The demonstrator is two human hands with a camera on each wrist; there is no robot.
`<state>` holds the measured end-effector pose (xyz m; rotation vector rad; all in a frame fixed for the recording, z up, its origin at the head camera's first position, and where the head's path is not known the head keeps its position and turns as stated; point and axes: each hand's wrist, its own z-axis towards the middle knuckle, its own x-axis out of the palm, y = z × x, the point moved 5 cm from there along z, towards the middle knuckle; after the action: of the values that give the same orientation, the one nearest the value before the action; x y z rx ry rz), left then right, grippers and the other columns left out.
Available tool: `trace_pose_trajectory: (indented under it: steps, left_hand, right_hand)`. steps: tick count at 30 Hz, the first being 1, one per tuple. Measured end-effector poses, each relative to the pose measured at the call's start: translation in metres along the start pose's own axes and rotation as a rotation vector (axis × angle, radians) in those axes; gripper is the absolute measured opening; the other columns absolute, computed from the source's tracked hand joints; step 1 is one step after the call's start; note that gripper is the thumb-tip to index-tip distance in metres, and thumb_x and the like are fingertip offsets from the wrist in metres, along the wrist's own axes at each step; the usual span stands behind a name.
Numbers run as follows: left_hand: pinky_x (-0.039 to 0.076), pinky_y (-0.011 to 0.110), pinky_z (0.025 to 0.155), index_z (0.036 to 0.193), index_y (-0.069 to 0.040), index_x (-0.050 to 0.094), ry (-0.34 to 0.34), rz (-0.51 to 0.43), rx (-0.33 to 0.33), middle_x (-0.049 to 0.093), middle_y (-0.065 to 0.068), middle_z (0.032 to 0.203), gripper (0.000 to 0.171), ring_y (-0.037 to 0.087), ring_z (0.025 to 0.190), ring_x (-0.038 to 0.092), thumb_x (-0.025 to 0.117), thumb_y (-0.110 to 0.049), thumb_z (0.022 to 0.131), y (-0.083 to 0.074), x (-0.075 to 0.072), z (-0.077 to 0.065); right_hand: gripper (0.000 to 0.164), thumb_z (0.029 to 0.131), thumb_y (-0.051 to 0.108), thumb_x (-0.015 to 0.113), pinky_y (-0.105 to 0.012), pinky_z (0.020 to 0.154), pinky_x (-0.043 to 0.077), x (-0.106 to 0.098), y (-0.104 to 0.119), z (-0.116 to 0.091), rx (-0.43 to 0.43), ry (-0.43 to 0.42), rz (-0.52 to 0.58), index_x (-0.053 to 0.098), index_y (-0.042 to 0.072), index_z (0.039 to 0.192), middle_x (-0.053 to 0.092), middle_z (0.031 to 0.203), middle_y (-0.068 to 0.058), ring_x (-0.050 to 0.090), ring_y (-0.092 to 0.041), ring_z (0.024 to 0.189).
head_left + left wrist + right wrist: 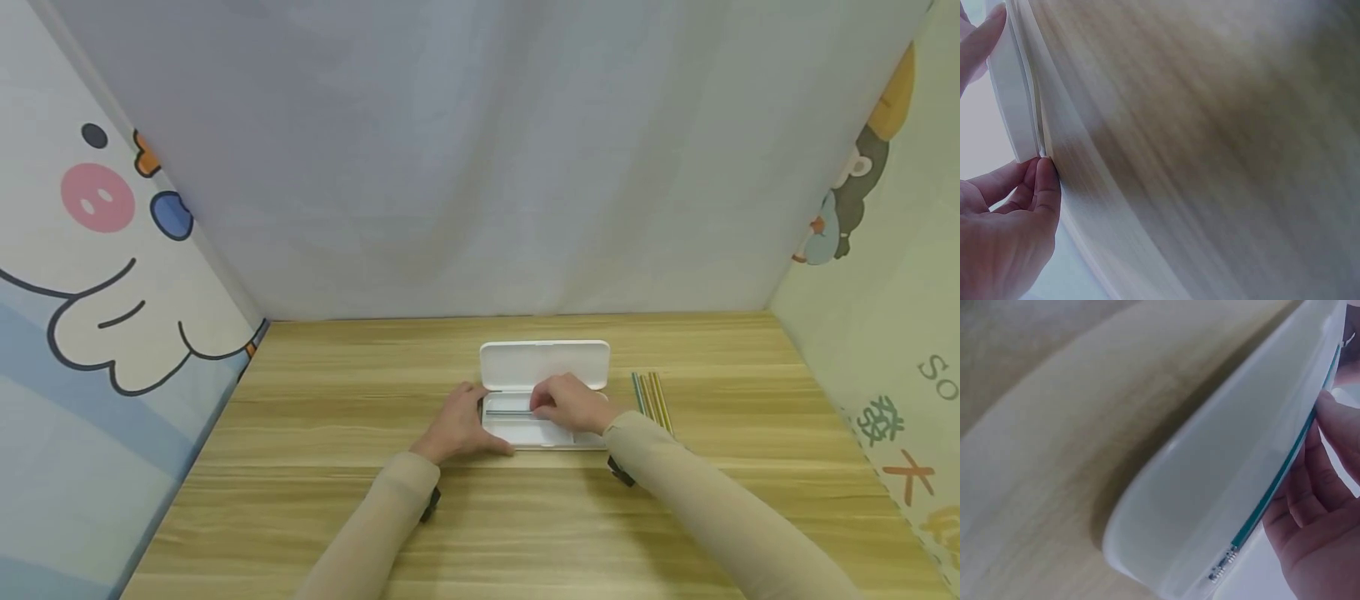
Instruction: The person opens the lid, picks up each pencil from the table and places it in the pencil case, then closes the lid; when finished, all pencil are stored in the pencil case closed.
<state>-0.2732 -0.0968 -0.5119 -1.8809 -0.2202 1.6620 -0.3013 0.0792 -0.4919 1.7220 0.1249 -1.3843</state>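
Note:
A white pencil case (528, 433) lies open on the table, its lid (543, 360) tipped up at the back. My left hand (459, 427) grips the case's left end, thumb along the front edge and fingers behind. In the left wrist view, the fingers (1046, 187) bend against the case's edge (1013, 94). Inside the case lies a teal pencil (1275, 484) with a metal band at its end, lengthwise in the rear part. My right hand (573, 402) reaches over the case and pinches this pencil; part of it is hidden under the fingers.
Right of the case, several pencils (651, 398), teal and gold, lie side by side on the wooden table (337, 392), partly covered by my right sleeve. A pale curtain (510, 167) hangs behind the table, with printed cloths on both sides.

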Motion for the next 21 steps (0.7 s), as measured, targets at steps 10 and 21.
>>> trace_pose_trajectory:
  steps: [10, 21]
  left_hand:
    - [0.043, 0.033, 0.089, 0.123, -0.002, 0.057, 0.0, 0.01, -0.004, 0.051, 0.005, 0.111, 0.096, 0.019, 0.099, 0.047, 0.087, -0.058, 0.052, 0.0023, 0.0023, 0.001]
    - [0.043, 0.034, 0.089, 0.124, -0.001, 0.056, -0.006, 0.003, -0.01, 0.051, 0.005, 0.112, 0.097, 0.019, 0.099, 0.048, 0.088, -0.057, 0.051, 0.002, 0.0027, 0.0011]
  right_hand:
    - [0.008, 0.086, 0.004, 0.068, -0.033, 0.075, 0.048, 0.0057, 0.0012, -0.0006, -0.016, -0.008, -0.022, 0.072, 0.009, 0.082, 0.066, 0.077, 0.007, 0.057, -0.012, 0.075]
    - [0.009, 0.087, 0.005, 0.067, -0.03, 0.073, 0.049, 0.0045, 0.0032, -0.0006, -0.048, 0.009, -0.038, 0.074, 0.008, 0.08, 0.068, 0.077, 0.006, 0.059, -0.01, 0.074]
